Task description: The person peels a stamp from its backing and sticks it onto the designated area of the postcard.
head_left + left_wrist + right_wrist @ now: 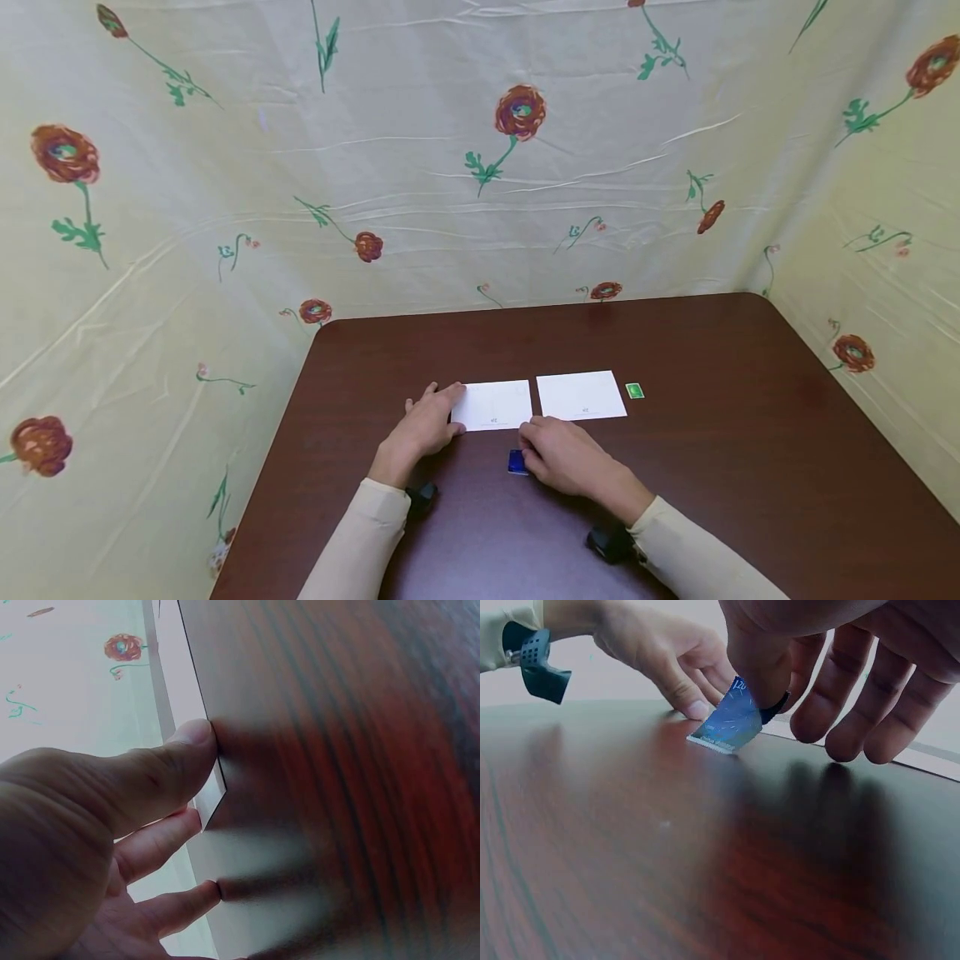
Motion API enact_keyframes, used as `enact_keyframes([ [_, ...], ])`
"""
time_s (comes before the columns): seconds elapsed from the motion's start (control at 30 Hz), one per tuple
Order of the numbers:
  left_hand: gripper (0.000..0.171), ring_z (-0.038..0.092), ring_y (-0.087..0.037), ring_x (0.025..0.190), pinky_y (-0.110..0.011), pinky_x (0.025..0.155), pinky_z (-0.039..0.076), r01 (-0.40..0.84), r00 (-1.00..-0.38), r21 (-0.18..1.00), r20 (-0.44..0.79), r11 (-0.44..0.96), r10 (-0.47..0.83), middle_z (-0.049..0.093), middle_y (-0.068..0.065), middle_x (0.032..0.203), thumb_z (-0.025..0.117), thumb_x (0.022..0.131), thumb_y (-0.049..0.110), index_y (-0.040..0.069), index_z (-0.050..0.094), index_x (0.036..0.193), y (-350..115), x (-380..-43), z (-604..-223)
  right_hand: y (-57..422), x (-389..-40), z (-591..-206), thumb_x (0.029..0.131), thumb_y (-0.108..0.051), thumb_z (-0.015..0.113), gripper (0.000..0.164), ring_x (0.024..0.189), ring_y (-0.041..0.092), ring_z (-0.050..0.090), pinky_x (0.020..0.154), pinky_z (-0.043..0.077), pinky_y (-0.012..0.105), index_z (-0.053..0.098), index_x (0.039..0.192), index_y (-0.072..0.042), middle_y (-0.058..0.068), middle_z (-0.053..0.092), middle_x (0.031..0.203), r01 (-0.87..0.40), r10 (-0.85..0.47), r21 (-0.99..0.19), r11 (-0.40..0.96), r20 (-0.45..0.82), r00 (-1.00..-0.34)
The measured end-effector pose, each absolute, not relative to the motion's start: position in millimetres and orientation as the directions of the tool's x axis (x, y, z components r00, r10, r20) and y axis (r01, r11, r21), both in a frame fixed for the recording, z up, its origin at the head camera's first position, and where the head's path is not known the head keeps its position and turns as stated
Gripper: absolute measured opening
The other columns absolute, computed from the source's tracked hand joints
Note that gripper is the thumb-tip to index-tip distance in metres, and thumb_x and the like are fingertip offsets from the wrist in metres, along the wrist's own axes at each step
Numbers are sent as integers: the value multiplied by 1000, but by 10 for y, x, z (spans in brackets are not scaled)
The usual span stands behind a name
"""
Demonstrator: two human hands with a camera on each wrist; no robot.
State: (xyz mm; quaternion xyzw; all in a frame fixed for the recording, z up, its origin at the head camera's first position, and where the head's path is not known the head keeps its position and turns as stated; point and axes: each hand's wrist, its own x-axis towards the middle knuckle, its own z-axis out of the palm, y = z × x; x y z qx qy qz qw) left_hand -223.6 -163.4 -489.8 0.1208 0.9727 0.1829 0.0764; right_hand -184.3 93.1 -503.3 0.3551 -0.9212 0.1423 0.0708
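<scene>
Fingers of the right hand [562, 454] pinch a small blue stamp [726, 720] by one end, its free part bowing out from the thumb. I judge it light, flexible and easily creased, best held by its edges. The left hand [423, 421], fingers spread, touches a white card [495, 404]. Just beyond the right fingers lies a second card [581, 396]; farther right, a green stamp [634, 391]. Those fingers hide part of the blue stamp from me.
</scene>
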Motion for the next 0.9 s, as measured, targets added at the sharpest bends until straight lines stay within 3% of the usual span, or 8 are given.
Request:
enact_keyframes([
  [0.7, 74, 27, -43, 149, -78, 108, 20, 209, -958, 355, -110, 911, 263, 40, -12, 158, 75, 90, 23, 10, 39, 154, -1632, -2235, -4891, 846, -1955, -4722, 93, -21, 62, 11, 64, 5, 46, 59, 45, 24, 60, 82, -20, -11, 50, 73, -697, -655, -171, 696, 244, -715],
  [0.9, 74, 28, -43, 149, -78, 108, 21, 219, -959, 356, -95, 909, 268, 37, -11, 160, 73, 92, 24, 9, 37, 155, -1649, -2215, -4927, 844, -1972, -4676, 92, -20, 64, 12, 66, 6, 49, 67, 48, 28, 61, 81, -21, -12, 52, 72, -713, -668, -159, 683, 261, -697],
])
